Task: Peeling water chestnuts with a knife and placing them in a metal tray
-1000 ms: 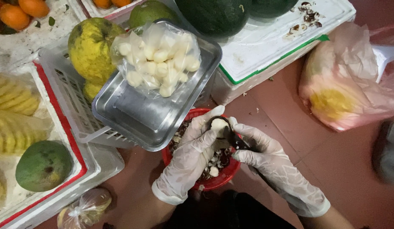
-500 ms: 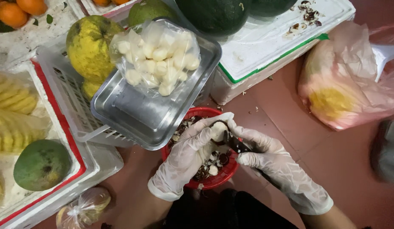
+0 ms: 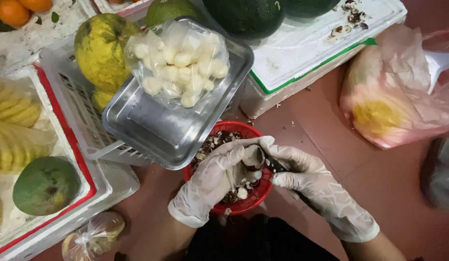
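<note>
Left hand (image 3: 212, 181): gloved grip clamped on a small pale fruit piece (image 3: 253, 155), over the red bowl (image 3: 244, 205).
Fruit axis: unclear, half hidden by fingers.
Right hand (image 3: 309, 181): closed on a dark knife (image 3: 276, 166) touching the piece.

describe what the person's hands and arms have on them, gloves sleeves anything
Both the left hand and the right hand wear thin, translucent whitish disposable gloves, loose and wrinkled, ending in baggy cuffs just past the wrists. Beyond the cuffs the forearms are bare: no sleeves, watch or jewellery visible. No markings show on the gloves.
</note>
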